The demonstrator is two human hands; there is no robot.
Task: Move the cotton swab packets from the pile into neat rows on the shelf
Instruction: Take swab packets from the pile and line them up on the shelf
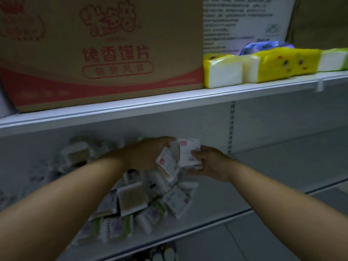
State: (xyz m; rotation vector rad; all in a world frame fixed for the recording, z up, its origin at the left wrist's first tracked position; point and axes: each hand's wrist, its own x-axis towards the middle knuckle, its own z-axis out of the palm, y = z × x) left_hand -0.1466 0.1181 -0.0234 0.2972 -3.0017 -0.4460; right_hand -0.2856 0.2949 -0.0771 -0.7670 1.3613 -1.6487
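Observation:
A loose pile of cotton swab packets (135,202) lies on the white lower shelf (263,185), spreading toward its front edge. Above the pile, my left hand (145,155) and my right hand (211,164) together hold a small stack of white packets with red labels (180,159). My left hand grips the stack from the left, and my right hand's fingers pinch its right side. More packets (77,153) sit blurred at the back left of the shelf.
A large cardboard box with red print (101,51) stands on the upper shelf (169,102). Yellow tissue packs (263,66) lie to its right. The right part of the lower shelf is bare white metal. A slotted upright (231,127) runs down the back panel.

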